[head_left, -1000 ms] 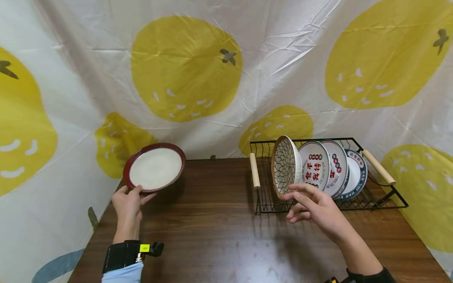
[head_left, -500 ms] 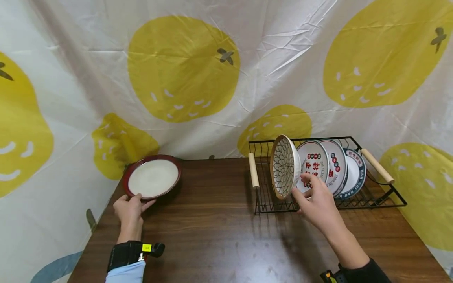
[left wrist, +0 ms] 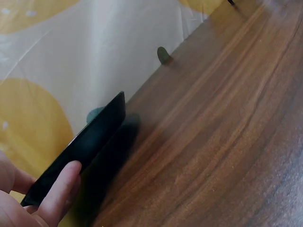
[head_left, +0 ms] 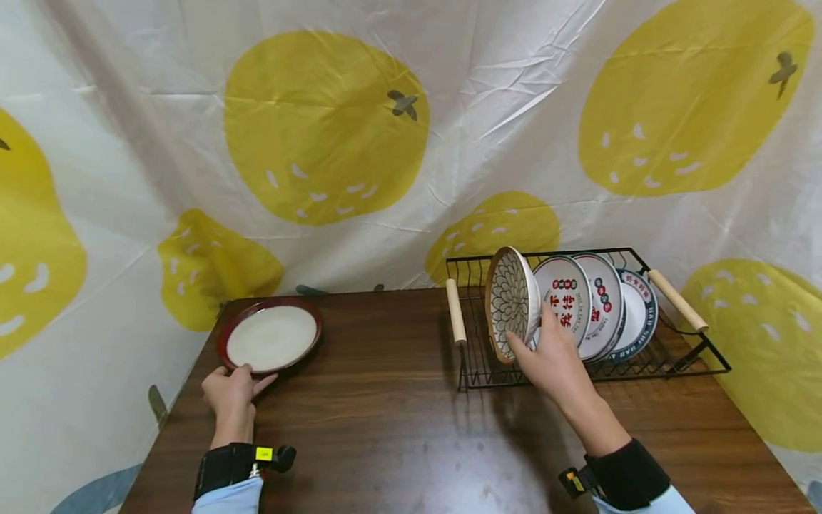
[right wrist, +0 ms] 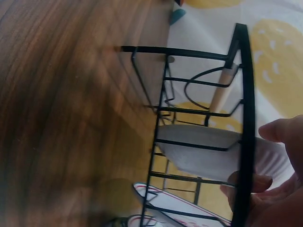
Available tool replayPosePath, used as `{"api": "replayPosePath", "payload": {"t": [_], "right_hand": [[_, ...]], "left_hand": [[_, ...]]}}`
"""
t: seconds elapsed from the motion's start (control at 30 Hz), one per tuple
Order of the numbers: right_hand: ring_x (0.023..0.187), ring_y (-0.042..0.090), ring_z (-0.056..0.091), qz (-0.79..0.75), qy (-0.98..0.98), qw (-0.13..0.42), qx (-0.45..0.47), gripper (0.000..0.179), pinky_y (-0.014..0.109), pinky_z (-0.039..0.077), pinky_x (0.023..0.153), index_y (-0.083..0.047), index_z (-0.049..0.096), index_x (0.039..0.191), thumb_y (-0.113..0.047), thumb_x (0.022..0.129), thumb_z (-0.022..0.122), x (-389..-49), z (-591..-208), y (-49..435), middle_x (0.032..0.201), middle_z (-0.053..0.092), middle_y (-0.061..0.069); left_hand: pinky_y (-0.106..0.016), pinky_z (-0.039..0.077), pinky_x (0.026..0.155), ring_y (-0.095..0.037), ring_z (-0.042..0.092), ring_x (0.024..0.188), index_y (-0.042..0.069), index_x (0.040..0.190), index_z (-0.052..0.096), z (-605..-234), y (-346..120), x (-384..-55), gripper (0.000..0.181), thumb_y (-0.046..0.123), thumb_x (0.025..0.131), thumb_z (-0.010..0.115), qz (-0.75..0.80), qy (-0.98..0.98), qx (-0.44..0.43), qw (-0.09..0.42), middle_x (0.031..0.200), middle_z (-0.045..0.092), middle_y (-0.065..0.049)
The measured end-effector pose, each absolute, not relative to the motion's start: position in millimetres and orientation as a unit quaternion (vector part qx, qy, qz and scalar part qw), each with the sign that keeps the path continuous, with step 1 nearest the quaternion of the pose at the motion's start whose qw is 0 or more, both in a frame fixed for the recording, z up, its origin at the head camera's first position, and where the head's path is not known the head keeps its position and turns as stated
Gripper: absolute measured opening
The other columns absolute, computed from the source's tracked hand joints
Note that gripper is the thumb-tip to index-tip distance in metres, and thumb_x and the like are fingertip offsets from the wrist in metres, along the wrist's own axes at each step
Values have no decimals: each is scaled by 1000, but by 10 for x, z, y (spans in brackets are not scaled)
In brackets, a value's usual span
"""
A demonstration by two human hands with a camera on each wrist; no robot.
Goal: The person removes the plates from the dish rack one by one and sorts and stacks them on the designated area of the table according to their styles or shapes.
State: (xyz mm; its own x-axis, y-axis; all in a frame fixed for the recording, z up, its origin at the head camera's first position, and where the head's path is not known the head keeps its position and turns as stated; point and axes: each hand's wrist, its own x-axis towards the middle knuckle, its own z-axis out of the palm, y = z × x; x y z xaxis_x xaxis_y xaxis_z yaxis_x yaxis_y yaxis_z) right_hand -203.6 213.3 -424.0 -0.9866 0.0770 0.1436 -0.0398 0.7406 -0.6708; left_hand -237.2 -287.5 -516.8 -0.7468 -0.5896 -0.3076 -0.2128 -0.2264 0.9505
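Hands: left hand [head_left: 231,400] pinches a red-rimmed plate [head_left: 272,339] at its 7 o'clock edge, thumb on top and fingers beneath; right hand [head_left: 554,360] pinches a patterned bowl [head_left: 509,300] low down, near 5 o'clock, thumb over the rim on the inner side, fingers against the white outer wall
Red-rimmed plate: at 10 o'clock from the middle of the brown table [head_left: 398,428], near its far corner, cream face up; the left wrist view shows its dark outer side with a shadow beside it; I cannot tell whether its base touches the wood
Patterned bowl: on edge at the 9 o'clock end of the wire rack [right wrist: 247,132], mouth turned toward 9 o'clock, dark petal lines inside; I cannot tell whether the wires bear its weight
Lettered plates [head_left: 600,307]: at the bowl's 3 o'clock, on edge in an overlapping row; the nearest shows red characters, the farthest a blue rim
Wire rack: black, at 2 o'clock from the table's middle; wooden handles [head_left: 457,312] at its 9 and 3 o'clock ends
Wrists: black straps [head_left: 626,475], light blue sleeves [head_left: 231,496] at 6 o'clock of them
Cloth [head_left: 488,157]: at 12 o'clock behind the table; white with yellow fruit
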Motion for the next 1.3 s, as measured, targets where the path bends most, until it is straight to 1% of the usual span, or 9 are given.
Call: {"api": "replayPosePath", "payload": {"t": [0.1,0.23,0.33,0.5,0.73,0.83,1.1,1.17,1.3], "right_hand": [[124,58,65,362,-927,103,-10,89,66,60,98,1,15,168,-30,102,66,-2070,-4296,2117,147,54,42],[126,59,63,358,-926,123,-14,93,67,59,97,-1,8,169,-24,100,65,-2090,-4325,2094,151,49,42],[131,61,57,353,-926,134,-11,94,69,56,101,1,4,169,-20,99,63,-2087,-4313,2073,156,42,43],[139,62,50,348,-927,141,-7,91,71,49,110,5,1,168,-13,100,58,-2087,-4289,2049,160,35,43],[143,62,44,352,-927,126,-12,89,72,42,116,5,-4,167,-10,101,53,-2113,-4259,2006,163,29,43],[144,62,43,355,-927,118,-12,90,72,42,117,5,-6,167,-9,101,52,-2122,-4256,1978,164,27,43],[130,63,57,342,-930,135,-19,87,68,56,102,9,-4,166,-6,99,49,-2123,-4266,1912,158,34,47],[123,63,61,339,-930,139,-21,87,67,60,95,10,-4,166,-5,98,49,-2118,-4253,1898,155,38,48],[120,64,62,329,-933,143,-23,87,68,60,94,13,-2,165,-4,96,50,-2126,-4219,1891,153,38,50]], "left_hand": [[-34,67,81,-20,75,106,-7,167,13,-5193,-2882,-2381,70,-2,105,46,-713,-605,328,135,170,23,-29],[-33,68,79,-11,76,89,-6,167,15,-5206,-2899,-2390,70,-2,104,45,-716,-602,328,134,169,24,-29],[-32,68,79,-5,74,74,-4,168,13,-5188,-2922,-2403,71,-1,105,45,-710,-611,328,121,171,21,-29],[-31,67,79,-3,73,64,-4,168,10,-5134,-2980,-2422,72,2,107,46,-682,-645,332,98,172,17,-32],[-30,66,65,-12,74,55,-23,150,40,-5065,-3066,-2419,60,1,97,56,-592,-725,340,96,149,47,-47],[-25,63,58,-18,76,55,-28,142,45,-5074,-3094,-2404,58,1,93,58,-556,-751,342,97,138,54,-49],[-22,63,58,-27,79,63,-28,141,46,-5219,-3081,-2345,60,7,98,70,-553,-750,346,113,147,34,-54],[-24,64,59,-24,78,61,-26,142,46,-5243,-3069,-2327,60,7,98,70,-559,-743,349,117,147,37,-54],[-22,64,60,-13,74,55,-22,149,42,-5259,-3061,-2304,63,8,100,69,-565,-737,354,113,150,38,-51]]}}
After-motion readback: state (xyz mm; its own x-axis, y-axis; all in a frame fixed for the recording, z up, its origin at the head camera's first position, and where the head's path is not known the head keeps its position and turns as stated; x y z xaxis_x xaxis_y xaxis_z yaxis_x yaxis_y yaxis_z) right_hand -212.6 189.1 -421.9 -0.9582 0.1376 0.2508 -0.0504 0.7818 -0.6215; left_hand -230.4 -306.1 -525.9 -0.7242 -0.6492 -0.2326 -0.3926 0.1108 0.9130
